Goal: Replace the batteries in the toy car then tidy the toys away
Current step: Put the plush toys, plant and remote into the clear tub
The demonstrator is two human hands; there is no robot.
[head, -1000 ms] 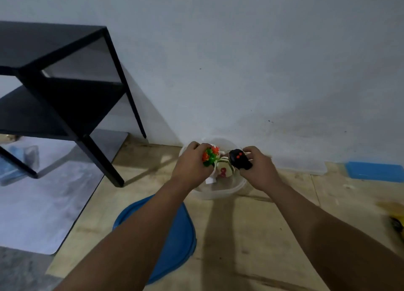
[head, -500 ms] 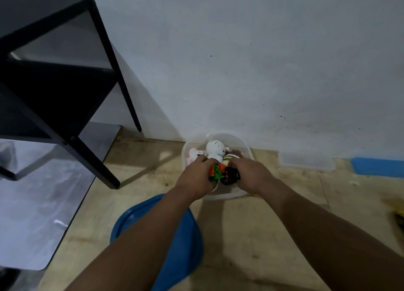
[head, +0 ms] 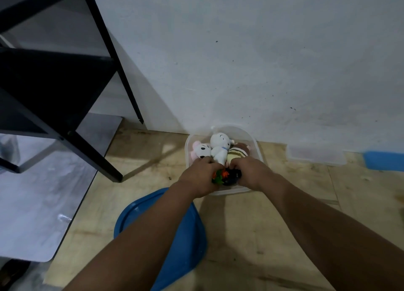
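A clear plastic box [head: 255, 142] stands on the wooden floor against the wall. Inside lie a pink-eared white plush [head: 200, 150], a white plush [head: 220, 146] and a striped yellow plush [head: 237, 153]. My left hand [head: 200, 177] grips an orange and green toy [head: 220, 175] at the box's near side. My right hand [head: 251, 172] grips a black toy [head: 233, 176] right beside it, low in the box. Both hands almost touch. Much of both toys is hidden by my fingers.
A blue lid [head: 185, 236] lies on the floor under my left forearm. A black metal shelf [head: 65, 76] stands at the left over a grey mat [head: 32, 203]. A clear lid [head: 314, 154] and a blue lid [head: 384, 160] lie along the wall at the right.
Both hands have sunk from above the box down into its near side with the two toys. The camera has come closer and the plush toys now show.
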